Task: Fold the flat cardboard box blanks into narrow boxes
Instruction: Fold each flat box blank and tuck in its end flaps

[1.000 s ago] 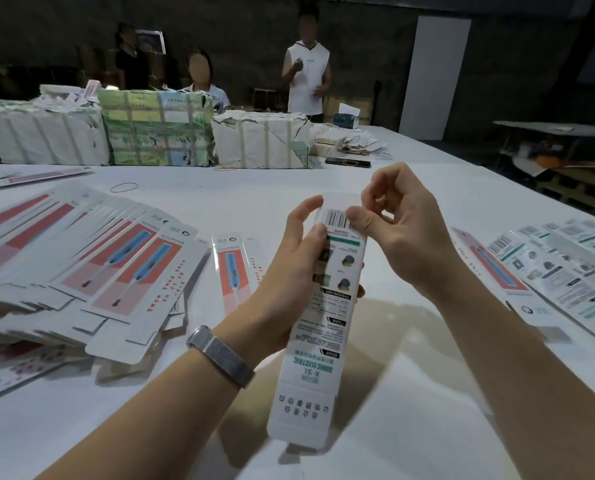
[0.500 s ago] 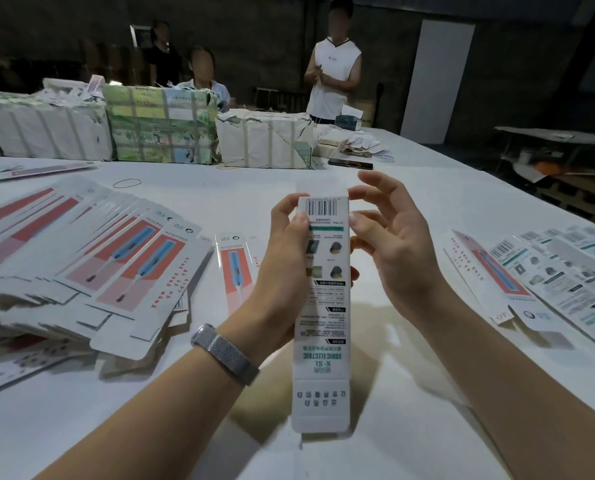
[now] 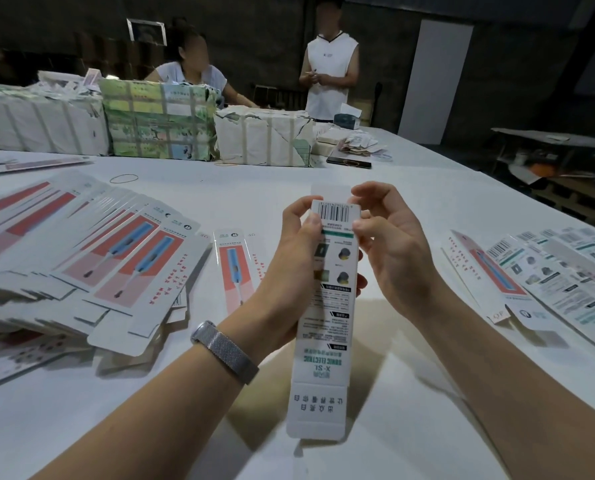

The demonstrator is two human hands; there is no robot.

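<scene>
currently one narrow box (image 3: 327, 306) is held up above the surface (image 3: 81, 427), in the middle of the view. its long axis runs near-to-far: barcode end at the far top, open tuck flap end hanging near and low, clear of the surface.

left hand (image 3: 289, 271): wraps the box from the left along its upper half, thumb on the printed face just under the barcode, other fingers hidden behind. grip closed on the box; it looks to carry the weight.

right hand (image 3: 389, 251): thumb tip touches the right edge of the box at barcode height. its fingers (image 3: 368, 194) curl loosely over the far end, beside a plain white flap (image 3: 330, 194) that stands up past the barcode. cannot tell whether those fingers pinch the flap or only hover beside it.

key relation: both grips sit at the far end, so the top flap lies directly under the right fingers and the near flap lies well below both hands. judgement: the far flap is the one in hand; the right hand is nearer for pushing it down and in, while the left steadies the tube. the near end looks unclosed.

flat blanks (image 3: 92, 258) lie fanned at left; more printed pieces (image 3: 548, 271) lie at right.
</scene>
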